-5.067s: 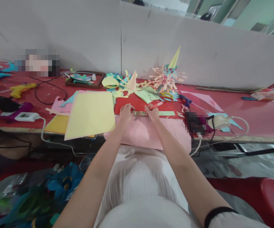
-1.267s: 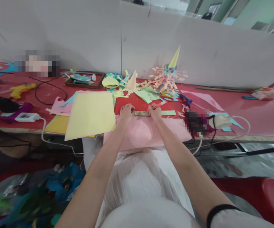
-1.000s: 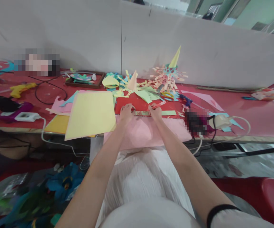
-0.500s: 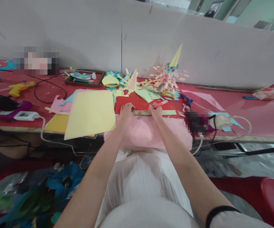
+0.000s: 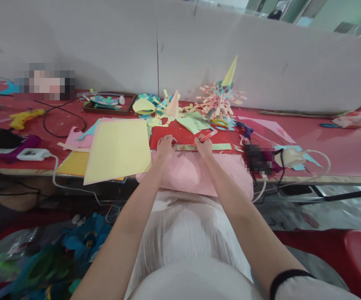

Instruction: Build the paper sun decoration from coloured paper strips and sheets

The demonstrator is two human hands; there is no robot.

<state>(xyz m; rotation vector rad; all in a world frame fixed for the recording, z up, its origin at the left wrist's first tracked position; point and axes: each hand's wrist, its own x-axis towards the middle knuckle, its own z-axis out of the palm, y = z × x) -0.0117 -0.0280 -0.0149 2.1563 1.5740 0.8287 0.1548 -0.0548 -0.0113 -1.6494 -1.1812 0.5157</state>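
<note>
My right hand [image 5: 203, 146] is closed round a red marker pen [image 5: 211, 134], its top end pointing up to the right. Under that hand runs a narrow pale green paper strip [image 5: 222, 146], its left part covered in a small reddish pattern. At the strip's left end, my left hand [image 5: 166, 146] has its fingers bent and pressed down onto it; the fingertips are partly hidden. Beneath the strip lies a red sheet [image 5: 185, 134]. Pink paper [image 5: 188, 171] hangs over the table edge below both wrists.
Yellow paper [image 5: 121, 146] lies left of my hands. Behind them stand a paper cone [image 5: 173, 106] and a fringed paper figure with a yellow cone [image 5: 230, 71]. Scissors [image 5: 219, 123], a blue glue gun [image 5: 245, 130], a yellow glue gun [image 5: 26, 118], a tray [image 5: 88, 109] and cables surround the work.
The right hand and pen have shifted slightly left along the strip, and the pen's upper end has come left. My left hand stays at the strip's left end. The view has moved slightly.
</note>
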